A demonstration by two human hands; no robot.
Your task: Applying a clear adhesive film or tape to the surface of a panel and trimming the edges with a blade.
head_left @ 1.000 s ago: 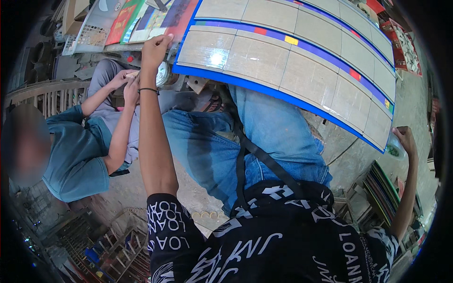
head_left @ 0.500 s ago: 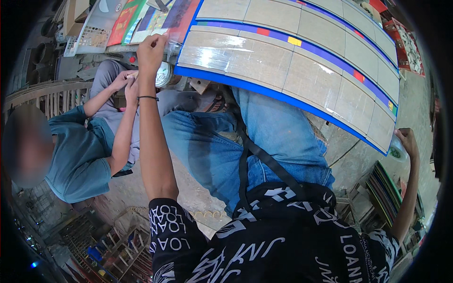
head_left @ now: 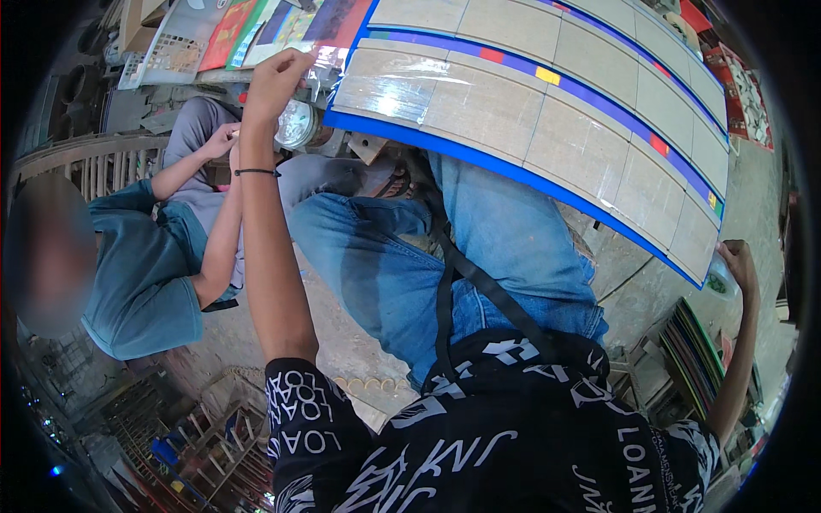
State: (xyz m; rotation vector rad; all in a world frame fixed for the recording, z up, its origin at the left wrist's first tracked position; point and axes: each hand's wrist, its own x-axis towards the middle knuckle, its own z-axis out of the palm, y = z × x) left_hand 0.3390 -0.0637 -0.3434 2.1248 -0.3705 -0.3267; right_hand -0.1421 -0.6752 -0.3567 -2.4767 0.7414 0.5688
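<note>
We hold a large tiled sample board, beige squares edged in blue, flat across our jeans-clad knees. Left hand pinches the clear wrapping at the board's left corner, fingers pressed together. Right hand curls around the board's far right corner; with one hand at each end the long panel stays level. Below the board's left end, a seated person in a teal shirt bends over their own hands.

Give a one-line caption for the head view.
Left hand and right hand hold a blue-edged tile-pattern panel by its ends above jeans-clad knees.
</note>
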